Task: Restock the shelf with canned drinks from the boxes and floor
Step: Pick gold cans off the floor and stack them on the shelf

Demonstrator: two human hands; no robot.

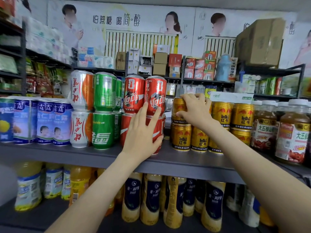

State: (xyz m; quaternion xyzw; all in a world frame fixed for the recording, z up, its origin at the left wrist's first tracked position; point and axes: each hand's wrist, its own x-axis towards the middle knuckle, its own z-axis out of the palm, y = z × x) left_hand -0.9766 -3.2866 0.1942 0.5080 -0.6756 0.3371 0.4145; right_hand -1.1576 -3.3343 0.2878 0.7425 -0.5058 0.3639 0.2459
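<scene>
Gold can (178, 107) upright, upper tier, just right of red cola stack (133, 95), seated on lower gold can (180, 137). Right hand (196, 111) curled round it, so the nearer one. Left hand (143, 132) flat, fingers spread, pressing red cola stack, likely steadying. Hands apart.

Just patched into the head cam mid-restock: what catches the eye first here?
Two bare arms reach over the grey shelf. The left hand lies flat, fingers spread, against the stacked red cola cans at centre, while the right hand grips a gold can on the upper tier just to the right. Green cans stand two high to the left.
</scene>
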